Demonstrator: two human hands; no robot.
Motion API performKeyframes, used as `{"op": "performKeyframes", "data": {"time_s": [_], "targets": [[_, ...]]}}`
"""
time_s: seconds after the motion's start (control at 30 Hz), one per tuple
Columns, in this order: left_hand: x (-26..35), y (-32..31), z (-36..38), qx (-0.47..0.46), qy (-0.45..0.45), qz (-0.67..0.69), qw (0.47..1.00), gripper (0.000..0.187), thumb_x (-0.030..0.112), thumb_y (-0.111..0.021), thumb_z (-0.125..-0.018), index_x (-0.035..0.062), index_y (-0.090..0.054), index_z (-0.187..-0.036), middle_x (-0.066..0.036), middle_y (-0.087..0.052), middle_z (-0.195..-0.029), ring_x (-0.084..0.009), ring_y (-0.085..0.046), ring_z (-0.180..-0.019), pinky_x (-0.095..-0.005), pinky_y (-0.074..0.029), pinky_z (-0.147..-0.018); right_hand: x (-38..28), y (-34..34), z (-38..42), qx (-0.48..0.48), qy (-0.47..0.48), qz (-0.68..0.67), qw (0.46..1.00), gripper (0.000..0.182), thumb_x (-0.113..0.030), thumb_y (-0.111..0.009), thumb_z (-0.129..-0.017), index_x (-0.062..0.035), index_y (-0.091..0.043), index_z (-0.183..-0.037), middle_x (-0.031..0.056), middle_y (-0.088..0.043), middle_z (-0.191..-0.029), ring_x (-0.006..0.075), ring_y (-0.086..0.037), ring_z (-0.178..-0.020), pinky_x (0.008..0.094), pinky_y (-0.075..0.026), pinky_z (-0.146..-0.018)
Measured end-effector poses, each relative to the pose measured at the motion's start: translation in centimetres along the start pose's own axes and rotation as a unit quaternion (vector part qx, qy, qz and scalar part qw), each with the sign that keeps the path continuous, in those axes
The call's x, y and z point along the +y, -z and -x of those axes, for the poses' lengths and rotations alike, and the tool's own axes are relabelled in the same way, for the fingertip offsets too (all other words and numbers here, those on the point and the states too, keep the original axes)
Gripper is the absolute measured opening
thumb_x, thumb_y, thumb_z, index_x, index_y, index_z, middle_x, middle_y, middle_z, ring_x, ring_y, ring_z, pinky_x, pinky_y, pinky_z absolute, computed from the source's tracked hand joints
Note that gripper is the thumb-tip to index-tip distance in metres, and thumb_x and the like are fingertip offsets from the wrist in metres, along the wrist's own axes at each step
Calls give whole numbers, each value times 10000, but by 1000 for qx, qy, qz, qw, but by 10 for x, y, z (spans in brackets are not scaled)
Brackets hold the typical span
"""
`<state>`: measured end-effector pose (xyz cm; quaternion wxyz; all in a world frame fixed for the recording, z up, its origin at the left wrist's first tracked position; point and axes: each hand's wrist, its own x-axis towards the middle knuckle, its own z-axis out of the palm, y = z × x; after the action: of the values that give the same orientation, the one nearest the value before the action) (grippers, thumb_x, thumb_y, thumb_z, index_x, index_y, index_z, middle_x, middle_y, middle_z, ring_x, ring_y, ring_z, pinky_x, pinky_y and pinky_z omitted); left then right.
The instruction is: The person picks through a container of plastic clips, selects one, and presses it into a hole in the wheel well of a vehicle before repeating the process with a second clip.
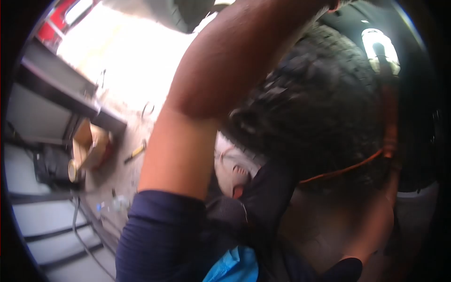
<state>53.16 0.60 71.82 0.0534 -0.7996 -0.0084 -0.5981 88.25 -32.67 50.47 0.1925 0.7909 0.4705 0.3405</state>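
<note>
My left arm reaches up across the view, and a red band shows at the wrist by the top edge. The left hand is almost wholly cut off there, so its fingers cannot be made out. At the right, my right hand (393, 176), dim and blurred, is closed around the lower end of a lit work lamp (389, 117) with an orange handle. The lamp stands upright, its bright head on top. From its base an orange cord (345, 172) runs left. Beside the lamp is a large dark tyre (324, 103) with chunky tread, under a dark vehicle body.
On the ground at left lie a cardboard box (96, 145), a tape roll (73, 170), a yellow-handled tool (136, 152), a black bag (51, 162) and a clear bottle (117, 203). A dark metal beam (61, 94) runs behind them. A bare foot (240, 176) shows below the tyre.
</note>
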Motion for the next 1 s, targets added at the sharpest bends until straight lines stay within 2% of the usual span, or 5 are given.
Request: {"op": "performKeyframes", "data": {"time_s": [0.1,0.27,0.37,0.5,1.0], "targets": [[-14,77,76,-191,-71,105,973,349,284,-614,-940,-6,-742,-1086,-191,-744,-1089,-373,-713,-942,-440,-562,-831,11,42,-2,77,10,3,997,469,-358,-406,-1077,-51,-474,-1426,184,-475,-1492,337,-464,-1357,441,-369,-1152],[-46,205,285,-255,281,12,925,229,160,-724,-943,80,-744,-1158,-32,-755,-960,-117,-693,-853,-303,-555,-777,6,180,47,305,20,103,947,452,-295,-341,-1109,31,-601,-1282,205,-612,-1359,345,-602,-1220,420,-474,-1072],[7,232,384,-154,505,208,823,352,51,-699,-941,31,-680,-1292,-98,-761,-1110,-138,-713,-1020,-319,-562,-903,-67,234,91,401,14,-473,785,488,-300,-376,-1100,103,-638,-1185,277,-690,-1143,375,-674,-1064,457,-550,-959],[86,220,373,-182,624,526,549,473,87,-730,-927,16,-612,-1379,-72,-729,-1061,-112,-687,-795,-282,-569,-785,-292,303,70,97,161,-643,743,468,-211,-797,-873,-7,-664,-1273,135,-732,-1003,329,-688,-902,411,-548,-804],[79,198,494,-140,758,458,442,306,90,-743,-920,-29,-672,-1193,-84,-734,-1078,-124,-689,-969,-293,-567,-871,-469,212,41,-160,212,-697,666,644,-174,-886,-762,-2,-631,-1328,101,-670,-809,207,-609,-657,314,-492,-640]]}}
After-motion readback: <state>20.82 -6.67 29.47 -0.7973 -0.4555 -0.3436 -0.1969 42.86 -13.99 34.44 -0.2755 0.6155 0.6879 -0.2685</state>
